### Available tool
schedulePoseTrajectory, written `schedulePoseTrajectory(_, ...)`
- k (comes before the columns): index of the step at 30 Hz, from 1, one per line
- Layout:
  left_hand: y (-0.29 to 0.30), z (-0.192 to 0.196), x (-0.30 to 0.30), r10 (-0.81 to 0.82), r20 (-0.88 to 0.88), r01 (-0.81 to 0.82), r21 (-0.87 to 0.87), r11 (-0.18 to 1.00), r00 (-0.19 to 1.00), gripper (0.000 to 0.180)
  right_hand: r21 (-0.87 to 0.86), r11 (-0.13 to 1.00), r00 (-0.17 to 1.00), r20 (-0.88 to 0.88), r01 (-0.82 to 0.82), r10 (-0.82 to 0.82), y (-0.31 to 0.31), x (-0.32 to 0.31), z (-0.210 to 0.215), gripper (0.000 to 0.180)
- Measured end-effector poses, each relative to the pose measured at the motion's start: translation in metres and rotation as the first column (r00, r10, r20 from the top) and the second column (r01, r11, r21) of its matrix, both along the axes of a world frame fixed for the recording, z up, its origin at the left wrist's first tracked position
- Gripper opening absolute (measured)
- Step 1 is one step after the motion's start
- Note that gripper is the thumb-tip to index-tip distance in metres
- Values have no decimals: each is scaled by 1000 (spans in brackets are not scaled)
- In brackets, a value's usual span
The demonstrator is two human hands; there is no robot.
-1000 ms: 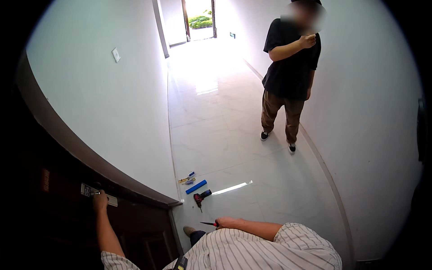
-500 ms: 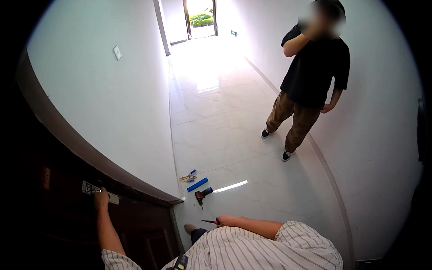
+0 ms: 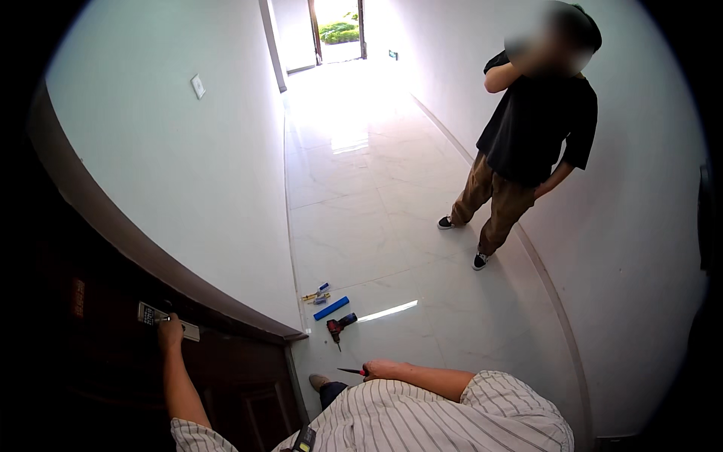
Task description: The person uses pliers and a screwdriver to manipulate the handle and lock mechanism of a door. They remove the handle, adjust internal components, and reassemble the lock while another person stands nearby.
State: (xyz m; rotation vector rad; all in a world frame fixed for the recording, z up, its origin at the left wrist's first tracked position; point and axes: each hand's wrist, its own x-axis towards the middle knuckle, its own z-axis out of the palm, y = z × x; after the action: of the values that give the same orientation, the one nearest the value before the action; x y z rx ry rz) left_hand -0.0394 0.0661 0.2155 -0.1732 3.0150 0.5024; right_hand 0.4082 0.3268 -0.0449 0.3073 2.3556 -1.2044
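My left hand (image 3: 172, 331) is closed round the lever door handle (image 3: 163, 319) of a pale metal lock plate (image 3: 190, 331) on the dark brown door (image 3: 226, 369). The upper part of the plate carries a dark keypad (image 3: 147, 314). Held low against my striped shirt, my right hand (image 3: 382, 370) grips a screwdriver (image 3: 351, 371). Its thin dark shaft points left, and a bit of red shows at the handle; the rest of the handle is hidden in my fingers.
On the tiled floor lie a red and black cordless drill (image 3: 340, 328), a long blue box (image 3: 331, 308) and several small parts (image 3: 318, 294). A person (image 3: 535, 128) in a black shirt stands by the right wall. Far ahead is an open doorway (image 3: 339, 34).
The other person has shifted slightly right, and their lower hand has moved to the trouser pocket. Both my hands stay where they were.
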Motion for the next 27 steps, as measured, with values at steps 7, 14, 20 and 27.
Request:
schedulePoseTrajectory(7,-3,-2,-4,-56,-14,56,-31,998,998,59,0,1000,999,54,-3,3,0,-4,4,39)
schedulePoseTrajectory(14,-13,-13,-14,-106,-41,107,13,994,994,58,-8,1000,997,82,13,-12,1,-4,23,37)
schedulePoseTrajectory(20,-5,-8,-9,-21,-30,20,-15,1000,999,57,-1,1000,991,134,8,-8,1,-4,23,37)
schedulePoseTrajectory(27,-17,-17,-23,-69,-50,68,-10,998,996,57,28,999,996,88,25,-27,-4,-5,0,37)
